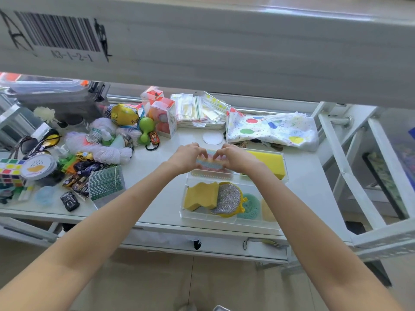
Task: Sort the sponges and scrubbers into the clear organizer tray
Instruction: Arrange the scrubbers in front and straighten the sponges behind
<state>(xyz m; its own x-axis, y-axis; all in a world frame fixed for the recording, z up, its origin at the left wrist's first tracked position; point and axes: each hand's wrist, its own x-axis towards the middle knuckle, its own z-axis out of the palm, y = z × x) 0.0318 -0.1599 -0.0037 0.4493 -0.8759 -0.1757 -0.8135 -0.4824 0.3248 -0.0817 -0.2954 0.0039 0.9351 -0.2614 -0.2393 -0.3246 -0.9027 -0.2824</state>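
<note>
Both hands hold a pastel striped mesh scrubber pad (211, 163) over the far left compartment of the clear organizer tray (226, 223). My left hand (187, 157) grips its left end and my right hand (235, 157) its right end. In the tray's far right compartment lies a big yellow sponge (269, 161). The near compartment holds a wavy yellow sponge (201, 195), a silver and yellow scrubber (229, 197), a green round scrubber (250, 206) and a pale orange piece (268, 209).
A heap of toys, yarn, toy cars and a puzzle cube (10, 171) fills the table's left side. Zip bags (197, 107) and a dotted plastic bag (271, 129) lie at the back. A shelf with a barcode label (58, 32) hangs overhead. A white frame (350, 167) stands right.
</note>
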